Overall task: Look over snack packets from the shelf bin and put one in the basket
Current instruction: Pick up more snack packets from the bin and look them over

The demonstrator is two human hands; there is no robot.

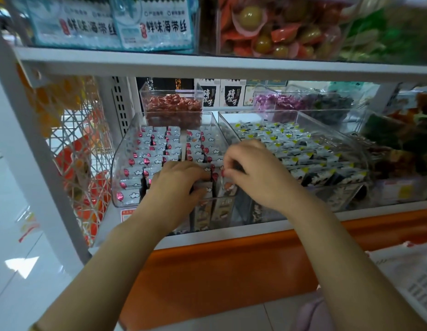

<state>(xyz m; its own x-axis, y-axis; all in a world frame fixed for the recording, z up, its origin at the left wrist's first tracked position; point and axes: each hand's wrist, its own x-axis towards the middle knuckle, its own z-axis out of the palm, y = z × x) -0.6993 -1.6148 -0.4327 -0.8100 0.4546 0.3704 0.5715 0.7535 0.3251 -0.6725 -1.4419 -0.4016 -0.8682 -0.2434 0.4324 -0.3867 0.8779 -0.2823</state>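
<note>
Clearly the bin [121, 161] is crammed with packets [145, 149]. Left hand [176, 185] curls round front ones; right hand [253, 173] pinches one packet [228, 188] by its top. Lifting could drag neighbours out over the rim.

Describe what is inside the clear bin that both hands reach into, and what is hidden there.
Rows of upright silver packets with red and cloud marks fill the clear bin. The left hand and right hand cover the near-middle packets; the bin floor is hidden.
</note>
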